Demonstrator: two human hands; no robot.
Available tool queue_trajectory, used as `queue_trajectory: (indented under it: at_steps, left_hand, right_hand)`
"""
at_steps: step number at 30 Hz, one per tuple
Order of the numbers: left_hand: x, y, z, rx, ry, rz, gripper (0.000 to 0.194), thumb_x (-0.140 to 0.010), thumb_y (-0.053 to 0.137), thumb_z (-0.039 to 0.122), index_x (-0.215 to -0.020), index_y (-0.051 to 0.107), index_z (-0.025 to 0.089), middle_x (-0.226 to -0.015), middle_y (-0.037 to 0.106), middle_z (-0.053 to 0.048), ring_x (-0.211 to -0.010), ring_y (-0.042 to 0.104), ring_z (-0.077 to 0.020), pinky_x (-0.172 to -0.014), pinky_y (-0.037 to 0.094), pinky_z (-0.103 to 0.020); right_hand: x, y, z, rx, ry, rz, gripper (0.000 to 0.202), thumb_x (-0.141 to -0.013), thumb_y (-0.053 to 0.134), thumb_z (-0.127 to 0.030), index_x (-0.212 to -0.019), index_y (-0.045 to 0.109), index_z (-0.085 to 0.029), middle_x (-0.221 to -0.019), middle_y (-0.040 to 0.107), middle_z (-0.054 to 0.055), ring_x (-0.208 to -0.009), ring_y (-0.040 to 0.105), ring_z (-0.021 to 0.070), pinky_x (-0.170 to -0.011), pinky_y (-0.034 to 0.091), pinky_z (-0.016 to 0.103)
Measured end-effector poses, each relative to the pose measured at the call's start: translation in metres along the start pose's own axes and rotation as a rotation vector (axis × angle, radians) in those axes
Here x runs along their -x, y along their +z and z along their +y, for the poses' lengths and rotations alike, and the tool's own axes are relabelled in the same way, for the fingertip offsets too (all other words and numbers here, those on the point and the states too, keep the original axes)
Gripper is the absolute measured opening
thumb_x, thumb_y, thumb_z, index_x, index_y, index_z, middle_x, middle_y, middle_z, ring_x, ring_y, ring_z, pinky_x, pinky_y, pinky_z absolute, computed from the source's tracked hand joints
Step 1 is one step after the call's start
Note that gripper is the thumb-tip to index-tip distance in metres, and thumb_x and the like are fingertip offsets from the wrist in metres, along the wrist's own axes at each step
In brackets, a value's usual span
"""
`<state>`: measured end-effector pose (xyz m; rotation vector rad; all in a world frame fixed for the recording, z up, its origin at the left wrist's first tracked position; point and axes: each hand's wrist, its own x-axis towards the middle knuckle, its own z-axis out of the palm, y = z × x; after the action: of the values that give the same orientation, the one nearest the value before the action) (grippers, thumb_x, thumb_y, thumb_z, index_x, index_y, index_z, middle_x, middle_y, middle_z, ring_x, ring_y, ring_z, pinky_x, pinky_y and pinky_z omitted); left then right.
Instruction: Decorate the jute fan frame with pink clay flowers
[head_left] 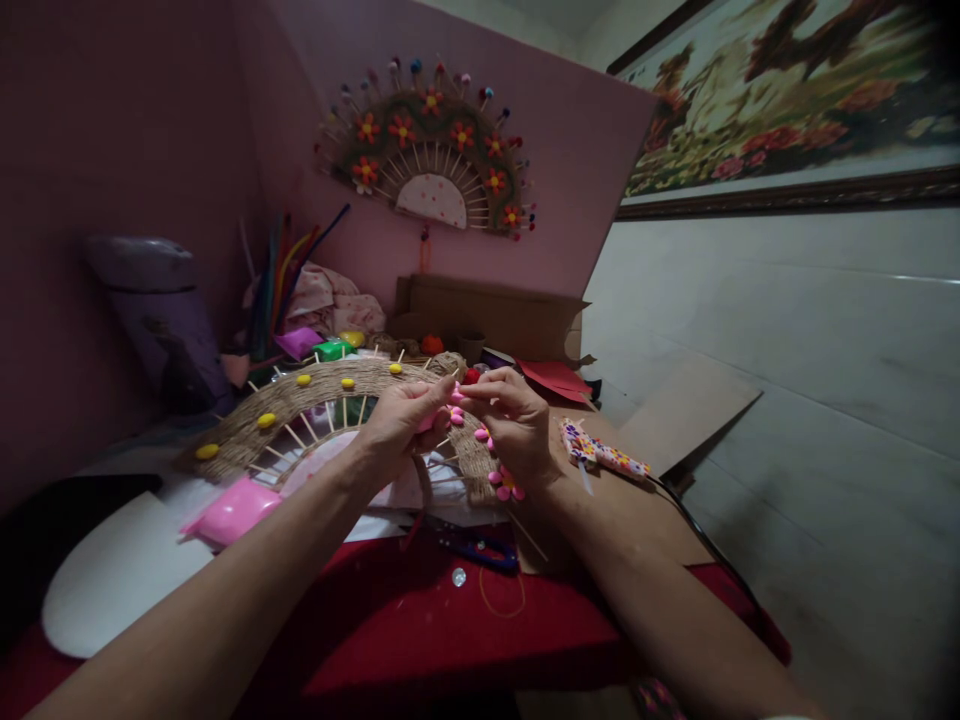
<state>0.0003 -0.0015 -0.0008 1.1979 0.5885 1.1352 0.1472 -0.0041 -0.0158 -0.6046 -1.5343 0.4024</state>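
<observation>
The person's left hand (pixel 409 415) and right hand (pixel 517 415) meet at the fingertips, both pinching a small pink piece (pixel 456 392) between them; the twine-wrapped fan (pixel 324 386) lies beneath, spreading out leftward (a pink-petalled flower (pixel 506 486) sits at its right end, near the right hand)

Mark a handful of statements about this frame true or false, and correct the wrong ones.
1. The left hand and right hand come together at small pink pieces. True.
2. The right hand grips the glue gun. False: the glue gun lies on cardboard.
3. Yellow pieces sit on the twine-wrapped band. True.
4. The wall fan's flowers are blue. False: its flowers are orange-red with yellow centres.
5. Scissors lie nearer the camera than the glue gun. True.
</observation>
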Motion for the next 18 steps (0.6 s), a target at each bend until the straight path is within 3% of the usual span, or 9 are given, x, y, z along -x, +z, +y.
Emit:
queue_trajectory:
  at_steps: [4,8,13,18]
  left_hand:
    - [0.0005,0.0002,0.0007,-0.002,-0.009,-0.004,0.042,-0.064,0.078,0.042,-0.050,0.052,0.013,-0.039,0.040,0.005,-0.034,0.030,-0.0016,-0.037,0.013,-0.019]
    - [0.0007,-0.0001,0.0008,0.001,0.007,-0.012,0.038,-0.067,0.074,0.047,-0.060,0.059,0.013,-0.038,0.039,0.006,-0.033,0.028,-0.0017,-0.037,0.013,-0.019]
    - [0.0011,0.0008,0.0008,0.023,0.017,-0.004,0.045,-0.061,0.080,0.042,-0.050,0.046,0.014,-0.038,0.036,0.007,-0.034,0.028,-0.0013,-0.036,0.011,-0.018]
    - [0.0008,-0.0005,-0.0006,0.003,0.019,-0.008,0.044,-0.067,0.073,0.050,-0.055,0.051,0.013,-0.040,0.038,0.007,-0.033,0.027,-0.0012,-0.036,0.012,-0.018]
  right_hand:
    - [0.0001,0.0003,-0.0008,0.031,0.018,-0.014,0.018,-0.073,0.074,-0.019,-0.088,0.074,-0.029,-0.081,0.057,0.000,-0.071,0.053,0.0108,-0.054,0.043,0.023]
    - [-0.0004,0.0008,-0.0012,0.006,-0.001,0.007,0.015,-0.072,0.074,-0.016,-0.081,0.074,-0.028,-0.080,0.057,-0.001,-0.074,0.054,0.0113,-0.057,0.044,0.024]
    - [-0.0002,0.0008,-0.0009,0.032,0.007,-0.025,0.017,-0.074,0.073,-0.018,-0.087,0.074,-0.029,-0.080,0.056,-0.001,-0.070,0.052,0.0110,-0.054,0.042,0.024]
    - [0.0004,0.0008,0.0002,0.038,-0.005,0.002,0.012,-0.074,0.072,-0.018,-0.081,0.074,-0.028,-0.080,0.058,-0.001,-0.071,0.053,0.0114,-0.058,0.044,0.025]
